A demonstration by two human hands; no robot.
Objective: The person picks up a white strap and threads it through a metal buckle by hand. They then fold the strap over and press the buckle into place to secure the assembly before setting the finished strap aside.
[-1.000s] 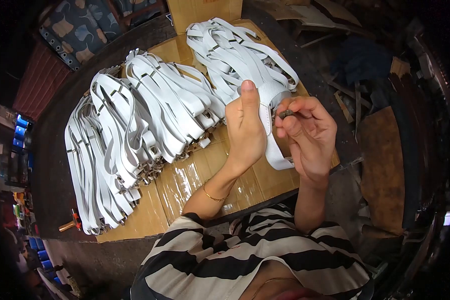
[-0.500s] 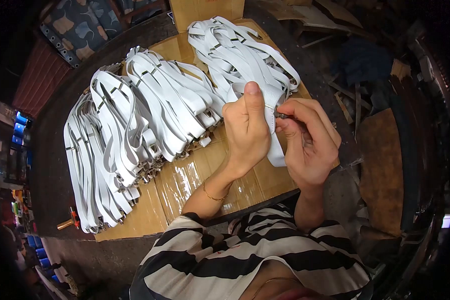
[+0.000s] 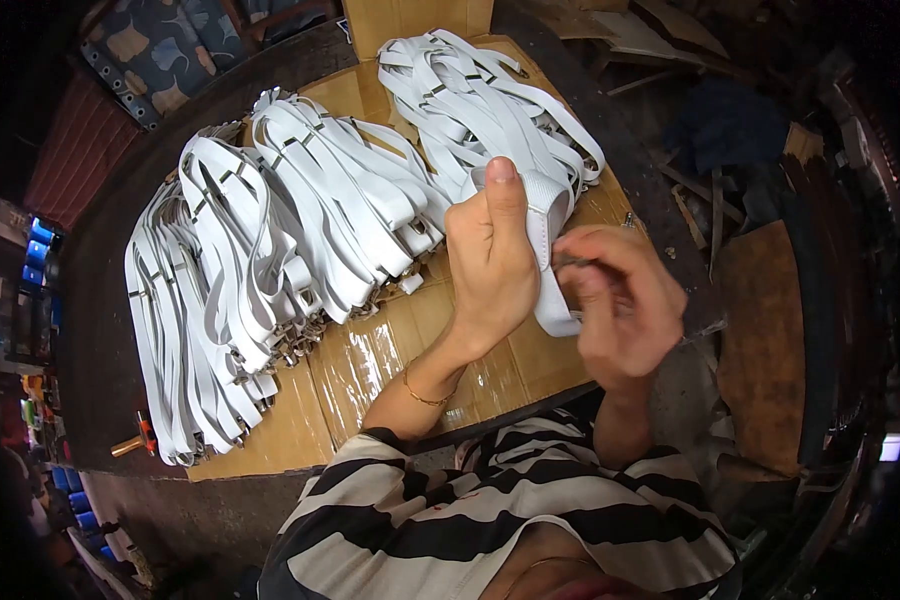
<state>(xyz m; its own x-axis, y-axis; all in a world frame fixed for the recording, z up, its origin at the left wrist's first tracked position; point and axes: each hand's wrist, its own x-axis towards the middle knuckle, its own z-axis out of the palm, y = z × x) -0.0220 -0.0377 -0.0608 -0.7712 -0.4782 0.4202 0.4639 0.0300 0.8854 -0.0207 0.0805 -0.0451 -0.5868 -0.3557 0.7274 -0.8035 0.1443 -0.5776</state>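
My left hand [image 3: 492, 262] is closed around a white webbing strap [image 3: 542, 225], thumb pointing up. A stitched fold of the strap shows beside the fingers, and a loop of it hangs below, between my hands. My right hand [image 3: 632, 300] is pinched and partly blurred just right of the strap. Between its thumb and forefinger is a small dark metal-looking piece [image 3: 568, 261], too smeared to name. Behind my hands lies a bundle of white straps [image 3: 470, 100] with dark bands and metal ends.
Several more white strap bundles [image 3: 345, 205] lie on the cardboard sheet [image 3: 380, 370] to the left. A hammer [image 3: 135, 440] rests at the left edge of the dark table [image 3: 90, 380]. A brown board [image 3: 762, 345] stands at the right, and blue spools [image 3: 38, 250] sit far left.
My right hand has moved slightly right and down, blurring, with the small dark piece still pinched. The strap's lower end has opened into a loop. My left hand keeps its hold.
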